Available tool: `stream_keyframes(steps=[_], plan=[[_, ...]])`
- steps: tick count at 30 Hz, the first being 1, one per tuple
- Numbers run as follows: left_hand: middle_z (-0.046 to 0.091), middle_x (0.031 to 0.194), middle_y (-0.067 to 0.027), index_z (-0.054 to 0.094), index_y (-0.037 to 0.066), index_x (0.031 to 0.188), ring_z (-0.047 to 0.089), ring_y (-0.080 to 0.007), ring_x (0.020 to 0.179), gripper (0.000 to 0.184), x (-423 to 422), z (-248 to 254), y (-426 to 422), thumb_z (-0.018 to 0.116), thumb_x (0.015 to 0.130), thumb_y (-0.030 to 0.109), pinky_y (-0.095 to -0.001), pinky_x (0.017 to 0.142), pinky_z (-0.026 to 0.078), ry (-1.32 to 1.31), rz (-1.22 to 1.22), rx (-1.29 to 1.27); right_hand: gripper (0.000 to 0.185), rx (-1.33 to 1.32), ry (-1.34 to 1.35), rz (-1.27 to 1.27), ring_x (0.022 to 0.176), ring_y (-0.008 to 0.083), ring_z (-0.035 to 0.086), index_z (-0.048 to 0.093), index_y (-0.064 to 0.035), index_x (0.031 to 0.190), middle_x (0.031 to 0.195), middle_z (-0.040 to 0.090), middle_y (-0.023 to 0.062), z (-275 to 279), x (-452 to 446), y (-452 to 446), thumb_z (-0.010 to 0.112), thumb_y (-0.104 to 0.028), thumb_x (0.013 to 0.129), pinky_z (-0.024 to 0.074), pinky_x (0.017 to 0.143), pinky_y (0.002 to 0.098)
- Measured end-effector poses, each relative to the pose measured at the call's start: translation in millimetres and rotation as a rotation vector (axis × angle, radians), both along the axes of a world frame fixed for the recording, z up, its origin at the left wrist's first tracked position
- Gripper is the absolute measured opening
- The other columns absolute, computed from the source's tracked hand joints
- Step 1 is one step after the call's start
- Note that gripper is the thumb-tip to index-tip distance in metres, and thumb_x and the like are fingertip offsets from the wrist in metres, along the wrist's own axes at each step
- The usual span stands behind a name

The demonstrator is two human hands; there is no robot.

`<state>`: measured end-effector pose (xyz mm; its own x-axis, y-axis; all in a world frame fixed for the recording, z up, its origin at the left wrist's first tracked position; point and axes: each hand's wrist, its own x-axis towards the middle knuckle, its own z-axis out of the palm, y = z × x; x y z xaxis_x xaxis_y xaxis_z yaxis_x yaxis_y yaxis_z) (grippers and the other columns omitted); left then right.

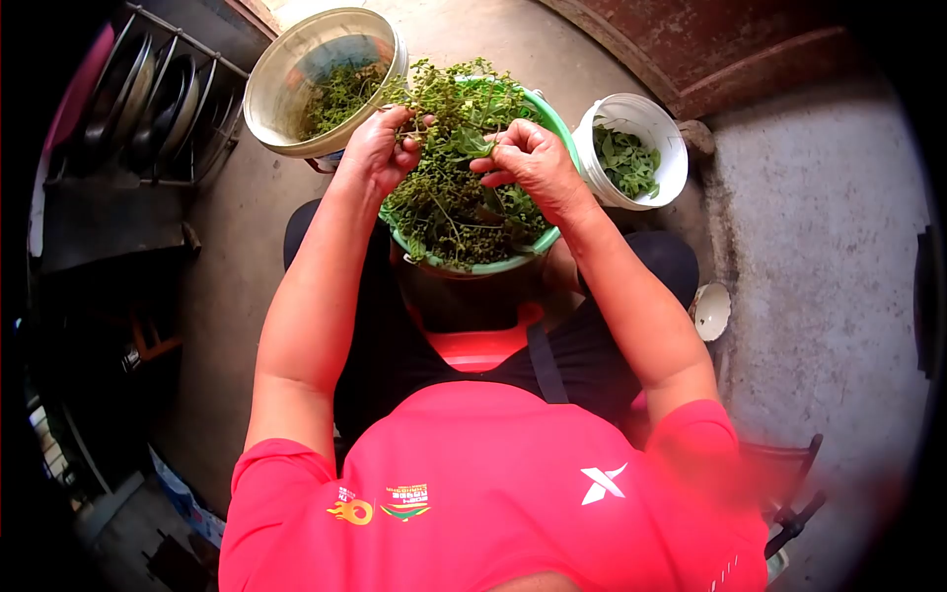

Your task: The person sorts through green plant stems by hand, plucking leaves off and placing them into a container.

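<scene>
Work appeared partway: above the heaped tub (483, 266), the left hand (380, 153) gripped a sprig (434, 99), the right hand (533, 161) pinched a leaf (478, 149); bucket (277, 91) and pail (672, 153) beside the tub were part-filled.

Left hand (377, 154): fingers curled inward
Right hand (538, 168): thumb and forefinger pinched, others bent
Forearms (315, 276): 2, bare, reaching forward, converging
Wrists (357, 187): apart

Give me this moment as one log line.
left hand: holding green sprig; right hand: pinching leaf; green-rimmed bucket: heaped with sprigs; white bucket: leaves inside
</scene>
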<state>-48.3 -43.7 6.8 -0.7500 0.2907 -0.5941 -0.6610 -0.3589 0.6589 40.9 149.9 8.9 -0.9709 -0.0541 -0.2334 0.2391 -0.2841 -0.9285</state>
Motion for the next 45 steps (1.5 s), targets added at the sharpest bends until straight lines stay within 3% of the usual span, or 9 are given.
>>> stream_keyframes(steps=[5,11,14,17,18,20,22,33,45], plan=[[0.060,0.084,-0.0094,0.042,0.010,0.096,0.041,-0.0089,0.049,0.008,0,0,0,0.048,0.089,0.011,-0.0160,0.036,0.029,-0.021,0.012,-0.028,0.009,0.133,0.020,-0.171,0.058,0.0133,0.062,0.048,-0.0064,0.076,0.068,0.056,0.0030,3,-4,13,0.056,-0.007,0.080,0.0514,0.051,0.0242],[0.060,0.083,-0.0079,0.044,0.013,0.098,0.041,-0.0093,0.050,0.015,-4,-4,-7,0.053,0.088,0.018,-0.0162,0.037,0.029,-0.052,-0.024,-0.061,0.017,0.424,-0.178,-0.471,0.055,0.0119,0.060,0.054,-0.0025,0.093,0.075,0.061,0.0062,-6,-27,91,0.056,-0.007,0.076,0.0487,0.048,0.0236],[0.059,0.083,-0.0075,0.047,0.013,0.098,0.042,-0.0096,0.052,0.014,-1,-3,-8,0.054,0.088,0.020,-0.0169,0.038,0.030,-0.009,-0.033,-0.074,0.022,0.856,-0.342,-0.496,0.053,0.0155,0.063,0.055,-0.0056,0.097,0.073,0.065,0.0069,-32,-35,144,0.050,-0.017,0.079,0.0509,0.055,0.0291],[0.057,0.089,-0.0049,0.051,0.014,0.095,0.053,-0.0118,0.064,0.010,-1,-2,-5,0.055,0.088,0.019,-0.0176,0.041,0.033,0.027,0.007,-0.078,0.038,1.420,-0.551,-0.381,0.099,0.0259,0.061,0.057,-0.0186,0.116,0.117,0.057,0.0143,-50,-35,149,0.052,-0.023,0.078,0.0474,0.085,0.0380],[0.057,0.090,-0.0038,0.052,0.014,0.094,0.056,-0.0124,0.068,0.010,-1,-1,-4,0.056,0.086,0.019,-0.0184,0.043,0.035,0.020,0.005,-0.069,0.040,1.414,-0.436,-0.300,0.113,0.0284,0.052,0.056,-0.0246,0.119,0.131,0.045,0.0147,-45,-32,137,0.052,-0.025,0.079,0.0442,0.091,0.0384],[0.056,0.089,-0.0005,0.053,0.014,0.091,0.060,-0.0133,0.075,0.012,-1,-1,-5,0.062,0.082,0.016,-0.0214,0.048,0.041,0.020,-0.029,-0.051,0.027,1.334,-0.009,-0.231,0.097,0.0265,0.061,0.065,-0.0201,0.104,0.109,0.062,0.0078,-47,-30,108,0.051,-0.026,0.082,0.0484,0.084,0.0378],[0.056,0.087,0.0006,0.053,0.014,0.091,0.059,-0.0128,0.073,0.014,3,5,0,0.063,0.081,0.016,-0.0216,0.049,0.041,0.014,-0.034,-0.074,0.018,0.899,0.275,-0.155,0.074,0.0244,0.064,0.068,-0.0114,0.091,0.084,0.067,0.0076,-35,-24,65,0.062,-0.024,0.079,0.0510,0.071,0.0329],[0.060,0.074,0.0006,0.055,0.015,0.089,0.054,-0.0130,0.059,0.012,1,3,-4,0.061,0.080,0.021,-0.0252,0.048,0.042,0.059,-0.025,-0.037,0.023,0.924,0.098,0.068,0.089,0.0259,0.060,0.069,-0.0253,0.100,0.088,0.059,0.0088,-54,-39,18,0.064,-0.032,0.078,0.0476,0.080,0.0372],[0.049,0.061,0.0001,0.054,0.015,0.087,0.051,-0.0187,0.057,0.007,6,9,5,0.060,0.083,0.019,-0.0292,0.047,0.038,0.054,0.089,0.055,0.022,1.306,0.298,0.063,0.084,0.0273,0.062,0.068,-0.0226,0.090,0.086,0.063,0.0098,-44,-36,10,0.058,-0.039,0.077,0.0508,0.074,0.0414]])
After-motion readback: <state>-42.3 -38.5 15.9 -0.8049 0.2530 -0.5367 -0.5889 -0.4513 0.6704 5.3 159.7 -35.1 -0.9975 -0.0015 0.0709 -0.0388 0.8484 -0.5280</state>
